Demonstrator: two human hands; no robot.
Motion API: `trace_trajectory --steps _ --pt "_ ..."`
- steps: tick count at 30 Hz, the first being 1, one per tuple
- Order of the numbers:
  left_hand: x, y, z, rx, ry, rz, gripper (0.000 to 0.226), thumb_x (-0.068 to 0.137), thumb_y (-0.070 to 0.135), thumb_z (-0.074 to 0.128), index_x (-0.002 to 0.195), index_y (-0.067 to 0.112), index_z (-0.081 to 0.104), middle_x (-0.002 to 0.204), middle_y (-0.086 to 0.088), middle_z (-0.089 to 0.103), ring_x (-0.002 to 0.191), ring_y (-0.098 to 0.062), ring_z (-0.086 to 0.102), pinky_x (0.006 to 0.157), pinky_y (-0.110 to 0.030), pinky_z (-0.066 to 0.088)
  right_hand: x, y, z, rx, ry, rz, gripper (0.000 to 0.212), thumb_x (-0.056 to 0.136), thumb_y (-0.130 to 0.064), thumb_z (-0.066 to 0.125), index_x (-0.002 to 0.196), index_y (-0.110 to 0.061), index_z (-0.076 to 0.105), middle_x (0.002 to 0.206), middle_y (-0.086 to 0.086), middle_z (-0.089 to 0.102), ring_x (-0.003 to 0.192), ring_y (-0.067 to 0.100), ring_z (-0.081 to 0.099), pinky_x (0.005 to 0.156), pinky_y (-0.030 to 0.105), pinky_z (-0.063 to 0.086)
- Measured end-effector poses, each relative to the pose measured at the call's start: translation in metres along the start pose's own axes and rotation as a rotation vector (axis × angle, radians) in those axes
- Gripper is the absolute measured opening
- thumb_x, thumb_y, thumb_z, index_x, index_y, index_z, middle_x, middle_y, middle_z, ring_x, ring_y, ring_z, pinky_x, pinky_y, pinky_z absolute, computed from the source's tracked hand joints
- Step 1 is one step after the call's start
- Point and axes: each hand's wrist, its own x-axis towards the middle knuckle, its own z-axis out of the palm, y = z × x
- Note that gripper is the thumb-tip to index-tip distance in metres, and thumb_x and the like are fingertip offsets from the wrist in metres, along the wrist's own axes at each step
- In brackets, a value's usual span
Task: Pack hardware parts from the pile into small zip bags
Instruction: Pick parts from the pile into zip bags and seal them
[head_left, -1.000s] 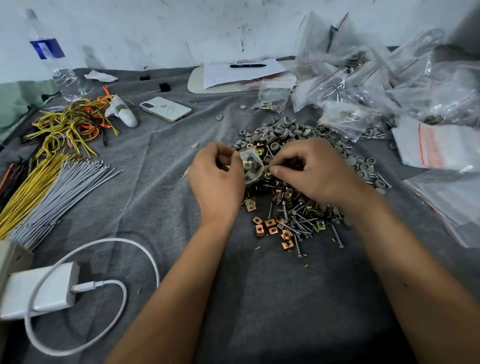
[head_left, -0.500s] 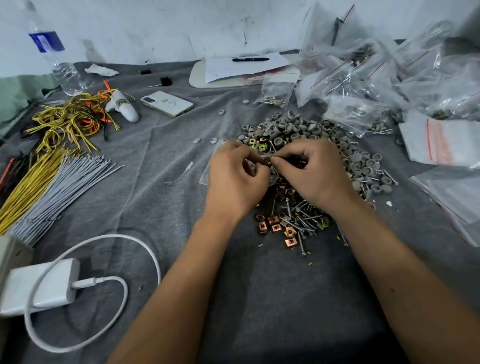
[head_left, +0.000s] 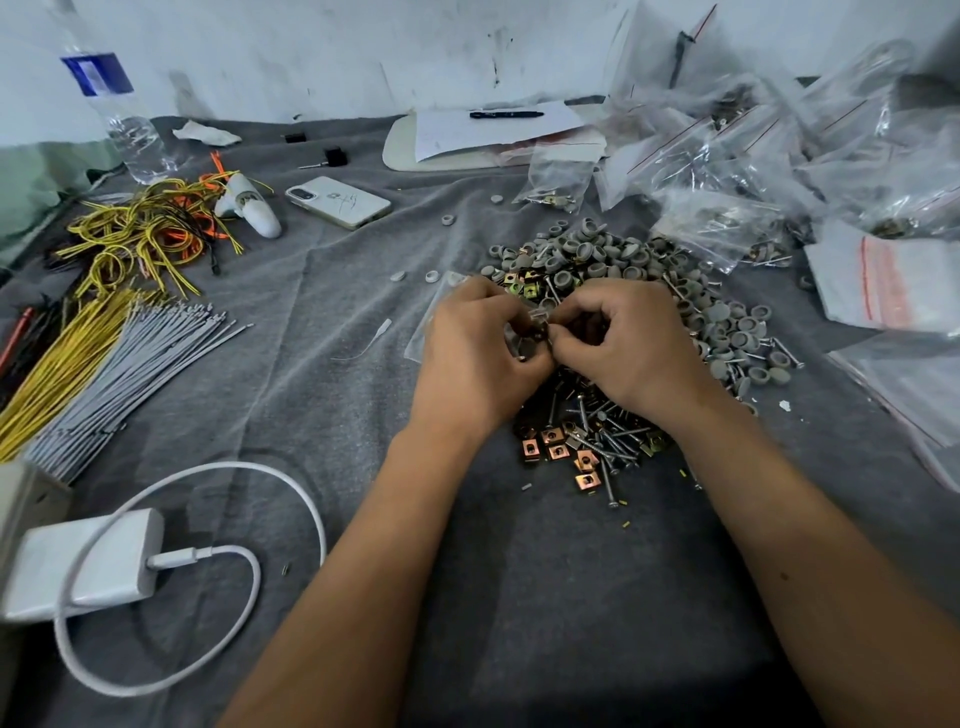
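Change: both hands sit closer together than before.
Left hand (head_left: 475, 358): grips zip bag (head_left: 524, 338) above pile (head_left: 613, 291).
Right hand (head_left: 623, 343): pinches a part, probably a screw.
Risk: bag mouth collapsing, part dropping onto worktop (head_left: 337, 322).

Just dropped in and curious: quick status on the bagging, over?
Both hands, left and right, pinch a small zip bag over the hardware pile. Part going in. Filled bags stacked far right, nothing blocking.

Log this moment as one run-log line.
step: filling bag | left hand: holds bag | right hand: pinches part at bag mouth | pile: under hands | filled bags: right
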Motion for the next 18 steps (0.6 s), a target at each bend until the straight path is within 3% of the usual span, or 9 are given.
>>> trace_trajectory --steps 5,8,12,18 --pt "0.002 -0.004 -0.005 0.015 0.02 -0.078 0.013 0.077 0.013 0.08 0.07 0.01 0.069 0.083 -0.003 0.065 0.07 -0.018 0.061 0.064 -0.039 0.053 -0.001 0.003 -0.005 0.042 0.077 0.04 0.004 0.084 -0.016 0.078 0.082 -0.02 0.078 0.074 -0.018 0.067 0.07 -0.005 0.063 0.062 0.006 0.044" --pt "0.002 -0.003 -0.006 -0.025 0.039 -0.112 0.007 0.083 0.016 0.077 0.077 0.013 0.076 0.083 0.001 0.069 0.071 -0.011 0.063 0.063 -0.028 0.051 -0.002 0.002 -0.006 0.018 0.076 0.005 0.003 0.085 -0.017 0.079 0.087 -0.017 0.08 0.077 -0.014 0.068 0.075 -0.004 0.064 0.067 0.004 0.044" --pt "0.003 0.001 -0.008 -0.065 0.106 -0.127 0.015 0.085 0.009 0.067 0.088 0.012 0.081 0.088 0.001 0.073 0.074 -0.007 0.065 0.068 -0.02 0.051 -0.003 -0.002 -0.005 -0.015 0.073 -0.057 0.005 0.085 -0.015 0.08 0.09 -0.014 0.081 0.081 -0.01 0.067 0.075 -0.006 0.059 0.07 0.003 0.038" --pt "0.003 0.003 -0.007 -0.078 0.152 -0.161 0.019 0.084 0.004 0.068 0.092 0.015 0.082 0.091 0.004 0.075 0.079 -0.007 0.067 0.076 -0.023 0.056 -0.001 -0.007 -0.002 -0.076 -0.015 -0.13 0.013 0.082 -0.018 0.084 0.095 -0.015 0.081 0.088 -0.002 0.07 0.078 0.01 0.062 0.074 0.022 0.049"
